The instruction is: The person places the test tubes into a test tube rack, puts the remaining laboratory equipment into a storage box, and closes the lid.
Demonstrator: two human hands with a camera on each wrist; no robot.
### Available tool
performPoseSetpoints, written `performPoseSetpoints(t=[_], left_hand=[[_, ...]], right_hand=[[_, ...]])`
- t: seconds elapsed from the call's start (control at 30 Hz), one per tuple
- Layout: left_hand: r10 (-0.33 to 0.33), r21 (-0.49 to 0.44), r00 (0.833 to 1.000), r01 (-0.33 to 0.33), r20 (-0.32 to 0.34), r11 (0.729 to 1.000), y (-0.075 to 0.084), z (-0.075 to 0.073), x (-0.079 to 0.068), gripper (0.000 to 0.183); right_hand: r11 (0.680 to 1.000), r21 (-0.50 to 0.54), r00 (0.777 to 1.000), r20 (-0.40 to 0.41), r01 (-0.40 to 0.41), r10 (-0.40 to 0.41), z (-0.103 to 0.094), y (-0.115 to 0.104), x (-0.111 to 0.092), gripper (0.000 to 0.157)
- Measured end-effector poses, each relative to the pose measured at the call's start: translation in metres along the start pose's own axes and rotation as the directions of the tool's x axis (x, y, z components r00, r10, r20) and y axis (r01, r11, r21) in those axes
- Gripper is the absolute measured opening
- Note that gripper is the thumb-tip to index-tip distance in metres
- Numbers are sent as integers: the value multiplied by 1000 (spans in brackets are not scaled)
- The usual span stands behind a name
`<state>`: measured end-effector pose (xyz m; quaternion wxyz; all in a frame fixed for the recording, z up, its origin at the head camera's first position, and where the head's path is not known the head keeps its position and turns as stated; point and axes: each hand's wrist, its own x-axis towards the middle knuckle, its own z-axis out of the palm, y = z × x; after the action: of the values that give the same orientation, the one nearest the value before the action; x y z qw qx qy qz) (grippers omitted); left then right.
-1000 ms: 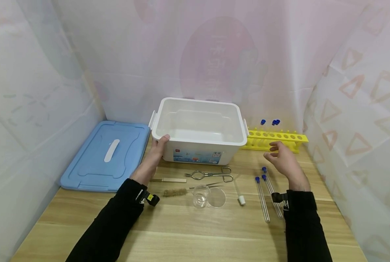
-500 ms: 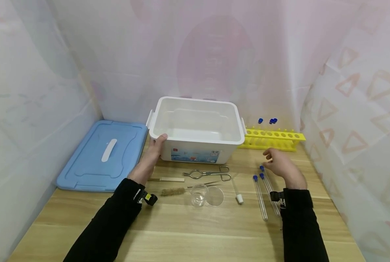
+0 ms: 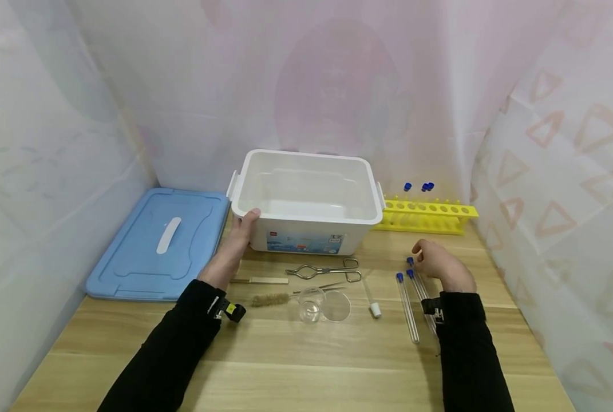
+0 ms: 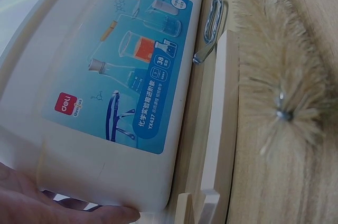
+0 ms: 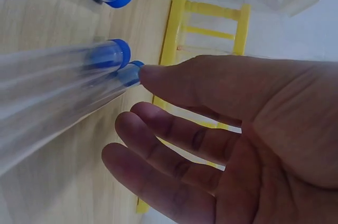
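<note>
My left hand grips the front left corner of a white plastic storage box, thumb up at its rim. In the left wrist view, fingers reach under the box end beside its blue printed label. My right hand is over the capped ends of glass test tubes lying on the table. In the right wrist view, the thumb tip meets the farthest blue cap in this view, while the other fingers curl loosely, apart from the tubes.
A yellow test tube rack with blue-capped tubes stands behind. Crucible tongs, a wooden stick-like holder, a bristle brush, a small beaker, a round glass and a white-capped dropper lie in front. A blue lid is left.
My right hand has come down from in front of the yellow rack to the blue caps of the lying test tubes. The left hand keeps its grip on the box.
</note>
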<state>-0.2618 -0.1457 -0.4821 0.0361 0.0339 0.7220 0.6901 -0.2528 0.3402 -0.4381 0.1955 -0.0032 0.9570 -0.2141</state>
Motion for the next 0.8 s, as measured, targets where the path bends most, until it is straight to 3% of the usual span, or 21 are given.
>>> performPoseSetpoints(t=[0.27, 0.8], left_hand=[[-3, 3, 1000, 3, -4, 1000, -1, -2, 1, 97], [-7, 6, 1000, 7, -6, 1000, 0, -1, 0, 99]], right_hand=[[996, 38, 994, 65, -87, 84, 1, 2, 6, 43], [994, 73, 996, 38, -83, 80, 8, 12, 10, 45]])
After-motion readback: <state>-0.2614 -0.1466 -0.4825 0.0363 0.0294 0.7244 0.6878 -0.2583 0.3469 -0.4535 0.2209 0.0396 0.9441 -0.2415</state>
